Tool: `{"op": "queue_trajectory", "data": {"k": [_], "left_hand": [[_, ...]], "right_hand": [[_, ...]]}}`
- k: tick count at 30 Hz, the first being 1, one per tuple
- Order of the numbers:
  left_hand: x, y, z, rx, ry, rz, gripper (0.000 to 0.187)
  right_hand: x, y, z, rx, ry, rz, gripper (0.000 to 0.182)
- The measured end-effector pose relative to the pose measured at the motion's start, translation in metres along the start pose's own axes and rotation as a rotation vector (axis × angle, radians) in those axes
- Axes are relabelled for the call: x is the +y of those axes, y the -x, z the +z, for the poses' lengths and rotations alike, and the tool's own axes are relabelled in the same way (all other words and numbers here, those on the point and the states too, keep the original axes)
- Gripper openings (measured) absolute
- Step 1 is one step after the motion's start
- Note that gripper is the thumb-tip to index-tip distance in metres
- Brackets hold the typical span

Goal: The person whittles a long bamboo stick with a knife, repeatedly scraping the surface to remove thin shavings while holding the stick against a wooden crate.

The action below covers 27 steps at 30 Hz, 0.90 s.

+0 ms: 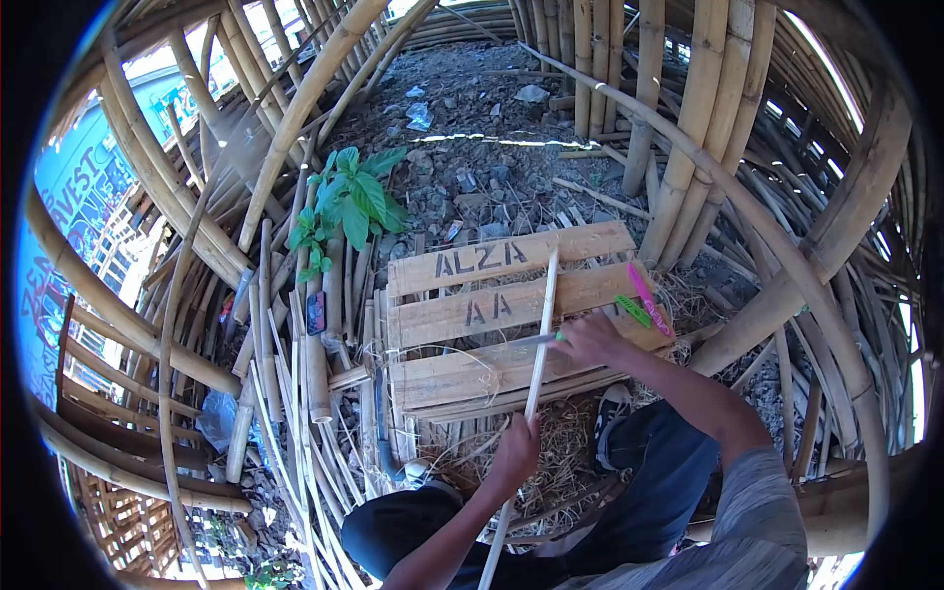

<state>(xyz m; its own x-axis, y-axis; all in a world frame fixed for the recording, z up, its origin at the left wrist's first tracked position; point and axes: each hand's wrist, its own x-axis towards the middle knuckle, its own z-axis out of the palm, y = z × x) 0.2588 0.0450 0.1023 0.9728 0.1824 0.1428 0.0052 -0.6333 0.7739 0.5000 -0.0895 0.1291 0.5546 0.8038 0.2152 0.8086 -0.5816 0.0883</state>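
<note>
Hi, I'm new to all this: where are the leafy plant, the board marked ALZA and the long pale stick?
Leafy plant (368,197): head view, on a broad leaf.
Board marked ALZA (592,239): head view, on bare wood right of the letters.
Long pale stick (546,307): head view, on its upper part.

Both hands are bare, set apart, and closed. The left forearm (444,536) enters at the lower edge and slants upward to the right; the left hand (514,454), nearer the trunk, is curled into a fist-like grip, with the thumb side uppermost. The right arm (693,398) is bent at the elbow, its upper part covered by a short grey sleeve (762,501) and its forearm bare, running upward to the left. The right hand (590,340) lies farther forward than the left, fingers folded in a closed grip and directed leftward.
</note>
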Motion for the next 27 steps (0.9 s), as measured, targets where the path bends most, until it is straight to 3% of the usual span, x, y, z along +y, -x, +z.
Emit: {"op": "queue_trajectory", "data": {"k": [1, 2, 3, 5, 7, 8, 9, 11, 12, 13, 15, 17, 19, 20, 23, 25, 27], "left_hand": [[0.007, -0.001, -0.005, -0.031, 0.026, -0.092, 0.031], [0.007, -0.003, -0.005, -0.035, 0.024, -0.103, 0.031], [0.008, 0.001, -0.004, -0.052, 0.039, -0.083, 0.029], [0.004, -0.002, -0.009, -0.055, 0.032, -0.032, 0.027], [0.002, -0.002, -0.008, 0.036, -0.002, 0.195, 0.024], [-0.012, 0.004, 0.0, 0.084, -0.241, 0.394, 0.023], [-0.001, 0.008, -0.006, 0.073, -0.238, 0.393, 0.023], [0.019, 0.002, -0.017, -0.085, 0.015, -0.03, 0.03], [0.007, 0.005, -0.008, -0.09, 0.024, -0.103, 0.03], [0.003, 0.002, -0.006, -0.091, 0.024, -0.108, 0.03], [0.003, 0.014, -0.003, -0.037, -0.032, 0.002, 0.028], [-0.008, -0.007, -0.007, 0.032, 0.016, 0.102, 0.032], [-0.016, 0.002, 0.002, 0.013, 0.048, 0.017, 0.037], [0.005, -0.003, -0.015, -0.088, 0.196, -0.227, 0.04], [0.004, 0.001, -0.012, -0.059, 0.14, -0.201, 0.039], [-0.004, 0.008, -0.007, -0.056, 0.108, -0.169, 0.039], [-0.007, 0.013, 0.0, -0.058, 0.084, -0.149, 0.038]], "right_hand": [[-0.004, 0.004, 0.007, 0.054, 0.009, -0.15, 0.051], [0.0, -0.006, -0.012, 0.036, 0.075, 0.06, 0.051], [0.014, -0.004, -0.003, 0.017, 0.061, 0.059, 0.051], [0.046, -0.014, 0.01, 0.357, -0.008, 0.033, 0.051], [0.046, -0.031, 0.01, 0.294, -0.004, 0.094, 0.051], [0.034, -0.021, 0.011, 0.187, -0.018, 0.174, 0.051], [0.02, -0.012, 0.004, 0.18, -0.021, 0.183, 0.051], [0.004, -0.007, -0.008, 0.047, -0.083, 0.026, 0.05], [0.003, -0.004, 0.004, 0.214, -0.074, -0.148, 0.049], [0.024, -0.011, 0.008, 0.212, -0.079, -0.15, 0.049], [0.07, -0.01, 0.016, 0.155, -0.113, 0.132, 0.05], [0.062, -0.026, 0.008, 0.207, -0.07, 0.136, 0.05], [0.048, -0.027, 0.006, 0.144, -0.041, 0.16, 0.049], [0.034, -0.017, 0.008, 0.126, -0.048, 0.162, 0.049], [0.014, -0.017, -0.003, 0.115, -0.034, 0.2, 0.048], [0.004, -0.011, -0.006, 0.011, -0.071, 0.014, 0.047], [0.044, -0.026, -0.006, 0.094, -0.102, 0.096, 0.047]]}}
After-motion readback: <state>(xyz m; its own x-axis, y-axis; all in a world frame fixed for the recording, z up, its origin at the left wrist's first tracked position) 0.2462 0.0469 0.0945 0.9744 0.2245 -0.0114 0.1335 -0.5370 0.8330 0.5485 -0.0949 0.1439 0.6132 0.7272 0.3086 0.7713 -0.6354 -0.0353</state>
